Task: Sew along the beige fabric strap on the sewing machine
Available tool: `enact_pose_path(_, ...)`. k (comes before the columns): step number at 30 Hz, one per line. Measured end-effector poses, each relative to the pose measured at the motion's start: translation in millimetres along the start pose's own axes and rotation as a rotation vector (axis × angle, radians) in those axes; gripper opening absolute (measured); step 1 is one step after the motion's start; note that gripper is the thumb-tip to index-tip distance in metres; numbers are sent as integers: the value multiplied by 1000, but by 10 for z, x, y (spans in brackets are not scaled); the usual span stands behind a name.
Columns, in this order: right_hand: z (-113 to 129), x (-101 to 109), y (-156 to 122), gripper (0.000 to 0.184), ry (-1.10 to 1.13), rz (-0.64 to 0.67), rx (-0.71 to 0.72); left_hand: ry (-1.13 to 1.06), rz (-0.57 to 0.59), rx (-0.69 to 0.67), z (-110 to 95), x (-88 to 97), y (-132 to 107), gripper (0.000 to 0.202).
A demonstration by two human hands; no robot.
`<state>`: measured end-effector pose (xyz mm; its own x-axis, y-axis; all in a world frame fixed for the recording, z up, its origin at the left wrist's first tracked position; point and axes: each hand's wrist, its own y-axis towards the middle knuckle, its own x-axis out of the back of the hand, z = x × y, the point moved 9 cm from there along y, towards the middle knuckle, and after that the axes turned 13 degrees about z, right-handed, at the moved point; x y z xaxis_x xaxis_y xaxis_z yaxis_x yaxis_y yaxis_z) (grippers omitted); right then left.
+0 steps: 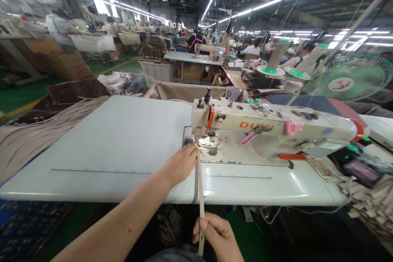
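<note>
A narrow beige fabric strip (200, 188) runs from the needle area of a white sewing machine (270, 129) down over the table's front edge. Close to the presser foot, my left hand (184, 161) has its fingers pressed together on the strip's far end. Below the edge, my right hand (216, 233) pinches the same strip between thumb and fingers, and a short length hangs past it. The strip looks taut between both hands. My left fingertips partly hide where it meets the machine.
The white table (123, 143) carries a printed ruler line. Long beige strips (55, 120) lie heaped at the left; more strips (374, 204) pile at the right. Behind the machine stand thread cones (276, 57) and a green fan (353, 77). Several people work farther back.
</note>
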<state>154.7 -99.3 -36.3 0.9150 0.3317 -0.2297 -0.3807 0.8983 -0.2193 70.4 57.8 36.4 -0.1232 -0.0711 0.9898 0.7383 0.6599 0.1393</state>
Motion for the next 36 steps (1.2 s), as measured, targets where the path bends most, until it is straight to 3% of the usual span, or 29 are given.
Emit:
enact_pose_path(4, 30, -6, 2, 44, -28, 17, 24, 12, -22, -19, -7, -23, -12, 21)
enact_pose_path(10, 197, 29, 48, 42, -197, -13, 189, 29, 10, -72, -64, -8, -34, 16)
enact_pose_path(15, 248, 14, 26, 29, -111, -77, 73, -42, -26, -59, -49, 77, -40, 14)
enact_pose_path(20, 214, -6, 18, 39, -26, -77, 9, -48, -38, -53, -47, 100, -46, 11)
enact_pose_path(25, 137, 48, 22, 43, -141, -99, -15, -7, 2, -71, -73, 63, -47, 15)
enact_pose_path(29, 104, 50, -6, 35, -354, -126, -44, 32, 35, -82, -83, 27, -42, 17)
enact_pose_path(33, 193, -6, -46, 32, -580, -136, -60, 44, 36, -76, -73, 30, -40, 19)
enact_pose_path(36, 286, -28, -60, 38, -620, -144, -43, 33, 18, -79, -72, 48, -45, 19)
